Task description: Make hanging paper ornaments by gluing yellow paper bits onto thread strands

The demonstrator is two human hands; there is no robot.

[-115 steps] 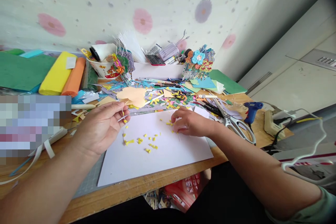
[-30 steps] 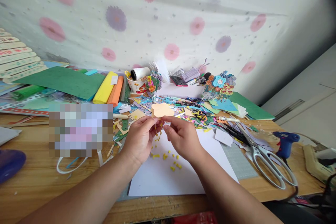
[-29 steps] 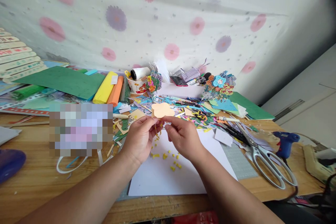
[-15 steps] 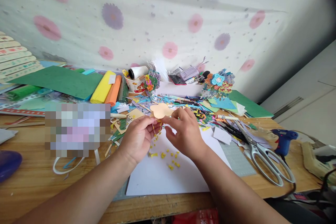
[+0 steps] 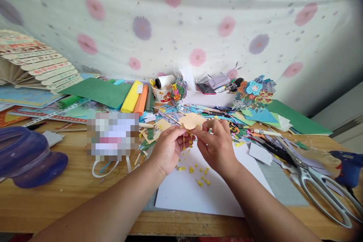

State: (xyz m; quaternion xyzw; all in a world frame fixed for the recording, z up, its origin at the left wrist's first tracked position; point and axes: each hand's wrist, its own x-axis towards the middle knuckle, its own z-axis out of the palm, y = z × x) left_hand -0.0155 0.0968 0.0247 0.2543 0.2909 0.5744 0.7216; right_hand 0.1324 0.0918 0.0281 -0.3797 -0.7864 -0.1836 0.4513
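- Head view: the left hand [image 5: 167,149] and right hand [image 5: 217,145] meet above the white sheet [image 5: 215,193], fingertips pinched narrow on a thin strand with yellow bits [image 5: 187,141].
- Loose yellow paper scraps [image 5: 198,172] lie on the sheet at 6 o'clock of the hands.
- A peach paper flower [image 5: 191,120] lies at 12 o'clock, just beyond the fingertips.
- Scissors [image 5: 320,185] rest at 4 o'clock, well apart; the blue glue gun [image 5: 350,162] lies beyond them.

Both bare forearms reach forward and converge at the middle. The left hand [image 5: 169,148] and right hand [image 5: 217,144] are raised close together, fingertips pinched and nearly touching, backs of the hands facing the camera.
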